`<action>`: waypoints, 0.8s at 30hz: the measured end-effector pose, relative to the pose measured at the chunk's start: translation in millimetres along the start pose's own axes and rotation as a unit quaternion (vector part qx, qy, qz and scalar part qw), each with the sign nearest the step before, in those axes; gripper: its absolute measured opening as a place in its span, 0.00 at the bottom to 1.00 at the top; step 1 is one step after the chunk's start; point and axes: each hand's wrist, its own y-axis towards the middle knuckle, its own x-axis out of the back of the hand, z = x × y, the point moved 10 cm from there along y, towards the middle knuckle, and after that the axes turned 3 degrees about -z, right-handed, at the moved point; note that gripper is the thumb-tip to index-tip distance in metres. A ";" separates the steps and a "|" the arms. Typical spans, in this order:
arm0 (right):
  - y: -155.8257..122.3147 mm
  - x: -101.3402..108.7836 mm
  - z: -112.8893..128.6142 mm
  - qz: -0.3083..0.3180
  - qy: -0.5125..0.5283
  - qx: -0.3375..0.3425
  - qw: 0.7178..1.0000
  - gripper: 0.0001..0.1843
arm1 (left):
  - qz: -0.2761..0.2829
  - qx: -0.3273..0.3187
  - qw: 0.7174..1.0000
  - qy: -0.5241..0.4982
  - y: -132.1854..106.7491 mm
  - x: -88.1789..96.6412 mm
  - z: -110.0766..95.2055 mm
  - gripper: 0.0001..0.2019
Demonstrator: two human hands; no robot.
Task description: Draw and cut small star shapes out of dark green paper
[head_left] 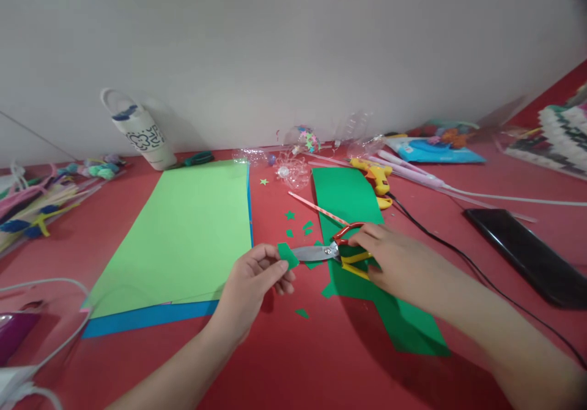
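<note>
My left hand (257,278) pinches a small dark green paper piece (287,255) between thumb and fingers, just above the red table (293,349). My right hand (394,260) grips scissors (328,252) with red and yellow handles. Their metal blades point left and touch the green piece. Under my right hand lies a dark green paper strip (358,239) running from the back toward the front right. Small green scraps and star shapes (300,226) lie scattered between the strip and a light green sheet (183,233).
The light green sheet lies on a blue sheet (147,317). A yellow glue gun (376,178) with black cord, pink sticks (413,172), a black phone (527,254), a white patterned cup (142,132), pipe cleaners (41,196) at left, and white cables (27,336) lie around.
</note>
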 end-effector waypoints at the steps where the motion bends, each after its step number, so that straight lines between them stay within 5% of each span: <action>1: -0.7 -4.5 2.0 0.010 -0.016 -0.003 1.000 0.22 | -0.007 -0.004 1.000 0.005 1.2 2.6 -0.7 0.08; 7: 2.5 -10.1 2.7 0.030 -0.072 -0.040 0.996 0.24 | -0.053 -0.033 0.998 0.012 6.3 20.4 -11.7 0.08; 14: 5.9 -7.3 -5.2 0.037 -0.047 -0.050 0.997 0.19 | -0.056 -0.040 0.998 0.008 6.1 19.8 -14.6 0.08; 22: 2.2 -3.3 -19.6 0.021 0.081 -0.111 0.990 0.18 | -0.096 -0.067 0.992 -0.043 2.0 29.5 -24.4 0.09; 24: 4.1 -4.7 -15.5 0.015 0.188 -0.120 0.975 0.08 | -0.082 -0.057 0.994 -0.051 0.4 24.5 -23.3 0.09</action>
